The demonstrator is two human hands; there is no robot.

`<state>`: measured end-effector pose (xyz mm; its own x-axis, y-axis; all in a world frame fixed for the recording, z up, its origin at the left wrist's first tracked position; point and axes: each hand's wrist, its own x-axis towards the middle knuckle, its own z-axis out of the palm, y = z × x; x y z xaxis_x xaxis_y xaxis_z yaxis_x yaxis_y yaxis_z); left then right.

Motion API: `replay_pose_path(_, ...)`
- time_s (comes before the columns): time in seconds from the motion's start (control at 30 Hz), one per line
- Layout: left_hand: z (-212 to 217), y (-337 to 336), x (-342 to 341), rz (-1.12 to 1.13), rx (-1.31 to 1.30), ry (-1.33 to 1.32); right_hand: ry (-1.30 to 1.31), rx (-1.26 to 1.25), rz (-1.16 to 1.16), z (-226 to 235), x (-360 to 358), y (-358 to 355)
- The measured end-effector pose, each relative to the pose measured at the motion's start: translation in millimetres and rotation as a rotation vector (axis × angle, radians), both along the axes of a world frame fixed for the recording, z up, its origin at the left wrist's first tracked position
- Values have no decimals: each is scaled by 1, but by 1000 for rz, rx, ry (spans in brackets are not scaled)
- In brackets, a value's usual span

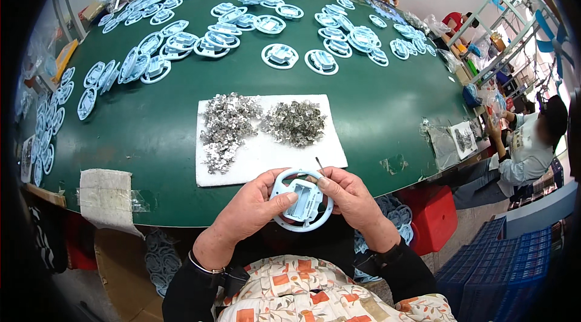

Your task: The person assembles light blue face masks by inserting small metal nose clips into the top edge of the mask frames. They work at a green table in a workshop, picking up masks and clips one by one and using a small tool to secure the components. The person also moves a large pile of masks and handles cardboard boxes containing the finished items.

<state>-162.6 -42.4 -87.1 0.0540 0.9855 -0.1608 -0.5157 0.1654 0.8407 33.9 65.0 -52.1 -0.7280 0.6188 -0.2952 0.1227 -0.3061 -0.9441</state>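
Just past the table's near edge, I hold a light blue plastic toy steering wheel (304, 201) between both hands. It has a round rim and a rectangular hollow in the middle. My left hand (253, 206) grips its left side, thumb lying on the centre piece. The right side is pinched by my right hand (354, 200), its thumb on the upper rim. A thin dark metal rod (319, 163) sticks up from the right fingers; the rest of it is hidden. Beyond my hands, a white foam pad (269, 161) carries two heaps of small metal clips, left (227, 128) and right (295, 123).
Many similar blue wheels (280, 55) are spread over the far and left parts of the green table (163, 140). Co-workers sit at the far side and at right. A grey cloth (106, 195) is taped to the near left edge; a red stool (433, 219) stands at right.
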Motion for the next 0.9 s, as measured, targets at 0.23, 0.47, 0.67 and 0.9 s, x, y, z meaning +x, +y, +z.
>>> replay_pose_path(0.23, 5, 5, 12, 39, 356, 1073, -44, 136, 90, -6, 13, 3)
replay_pose_path(0.47, -5, -4, 11, 6, 82, -53, 168, 327, -70, -12, 13, -9)
replay_pose_path(0.67, -12, -3, 14, -13, 174, -398, 95, 712, -69, -5, -2, -21)
replay_pose_path(0.9, -7, -3, 17, 5, 213, -346, 83, 566, -57, -11, -10, -29)
